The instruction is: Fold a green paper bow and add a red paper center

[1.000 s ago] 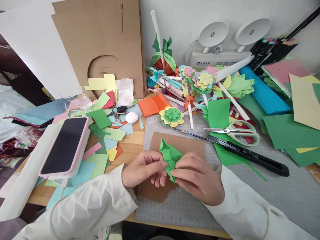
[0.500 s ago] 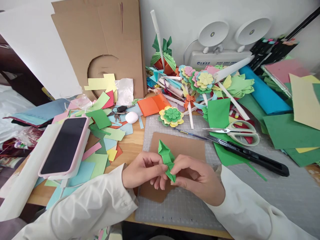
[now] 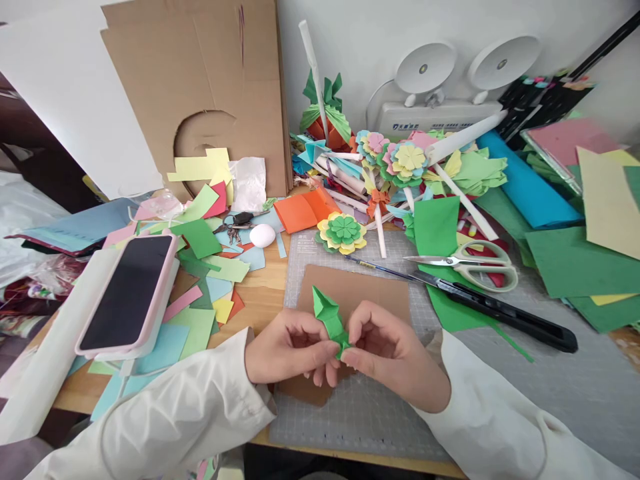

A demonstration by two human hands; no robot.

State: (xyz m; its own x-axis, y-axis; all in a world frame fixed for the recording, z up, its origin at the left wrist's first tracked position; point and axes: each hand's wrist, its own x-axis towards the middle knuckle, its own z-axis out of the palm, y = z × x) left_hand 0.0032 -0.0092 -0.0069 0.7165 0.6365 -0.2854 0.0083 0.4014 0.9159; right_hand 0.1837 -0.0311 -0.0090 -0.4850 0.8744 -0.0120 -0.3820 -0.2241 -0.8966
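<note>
A small folded green paper piece point(image 3: 329, 316) is pinched between both my hands above a brown cardboard sheet point(image 3: 373, 291) on the grey cutting mat point(image 3: 575, 393). My left hand point(image 3: 293, 347) grips its lower end from the left with closed fingers. My right hand point(image 3: 393, 353) pinches the same end from the right. The pointed tip of the piece sticks up and away from me, free of both hands.
A phone in a pink case point(image 3: 129, 293) lies at the left on paper scraps. Scissors point(image 3: 470, 265) and a black utility knife point(image 3: 505, 312) lie right of the cardboard. Paper flowers point(image 3: 344, 231), rolled paper sticks, coloured sheets and a large cardboard panel point(image 3: 210, 93) crowd the back.
The green piece has been folded narrower: its right flap is now tucked in. Both hands have closed together on its lower end, and its tip has shifted slightly left.
</note>
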